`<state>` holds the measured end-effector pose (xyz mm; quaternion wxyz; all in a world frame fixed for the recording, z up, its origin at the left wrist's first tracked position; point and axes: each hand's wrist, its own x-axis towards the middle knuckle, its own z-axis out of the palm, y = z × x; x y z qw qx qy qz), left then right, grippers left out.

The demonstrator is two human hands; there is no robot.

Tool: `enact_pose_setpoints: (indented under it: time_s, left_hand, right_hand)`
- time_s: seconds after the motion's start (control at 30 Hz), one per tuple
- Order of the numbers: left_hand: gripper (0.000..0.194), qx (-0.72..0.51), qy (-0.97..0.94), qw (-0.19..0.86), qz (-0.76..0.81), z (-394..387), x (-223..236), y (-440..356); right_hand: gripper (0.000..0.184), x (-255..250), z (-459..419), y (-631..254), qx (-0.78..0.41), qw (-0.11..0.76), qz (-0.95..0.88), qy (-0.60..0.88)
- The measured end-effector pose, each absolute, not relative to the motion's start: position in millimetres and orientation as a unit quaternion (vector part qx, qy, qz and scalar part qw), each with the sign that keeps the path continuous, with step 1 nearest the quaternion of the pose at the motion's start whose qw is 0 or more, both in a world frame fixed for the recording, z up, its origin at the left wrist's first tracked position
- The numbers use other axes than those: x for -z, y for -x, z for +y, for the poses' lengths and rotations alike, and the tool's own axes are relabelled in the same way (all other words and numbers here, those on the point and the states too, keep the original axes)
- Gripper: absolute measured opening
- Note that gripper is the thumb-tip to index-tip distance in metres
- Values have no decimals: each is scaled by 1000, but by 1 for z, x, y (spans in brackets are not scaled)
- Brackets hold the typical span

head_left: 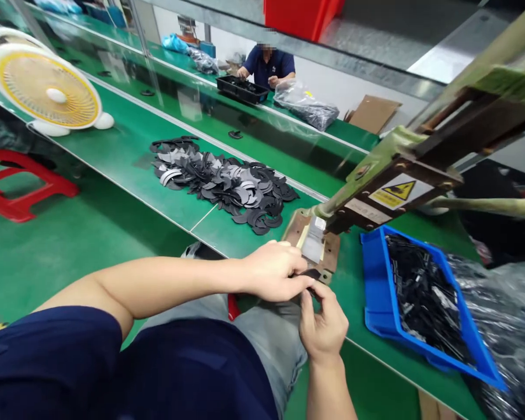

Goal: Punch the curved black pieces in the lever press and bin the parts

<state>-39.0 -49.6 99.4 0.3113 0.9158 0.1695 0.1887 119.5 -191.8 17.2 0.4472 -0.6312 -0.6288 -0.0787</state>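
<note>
My left hand (273, 271) reaches across to the near edge of the press base (331, 252), its fingers bent and closed on a small black piece (311, 273). From below, my right hand (326, 324) pinches at the same piece, thumb and forefinger together. Fingers cover most of the piece, so its full shape is hidden. Just beyond the hands lies the press's grey metal block (313, 248), under the green press arm (367, 175) with its yellow warning label. A heap of black and grey curved flat pieces (227, 181) lies left of the press.
Right of the press stands a blue bin (378, 286) full of thin black parts, beside clear plastic bags (503, 303). A white fan (48, 87) and a red stool (26, 181) are at left. Behind a low divider, a co-worker (273, 67) sits at a black tray (240, 88).
</note>
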Motion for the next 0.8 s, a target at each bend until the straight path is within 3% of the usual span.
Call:
enact_pose_setpoints:
  time_s: [0.3,0.47,0.6,0.67,0.8]
  left_hand:
    - [50,-176,-868,426,183,-49,-90,39]
    - [62,-76,-775,596,194,-43,-68,41]
    - [54,-121,-698,670,220,-43,-58,42]
    - [62,-137,-647,711,240,-45,-57,42]
    - [66,-60,-550,814,174,-49,-55,42]
  right_hand:
    - [28,-11,-195,-120,87,466,-654,590]
    - [29,-6,-196,-115,65,507,-622,593]
    - [27,-3,-196,-115,57,522,-610,594]
    - [26,-4,-196,-116,53,531,-606,590]
    - [28,-4,-194,-119,33,542,-622,564]
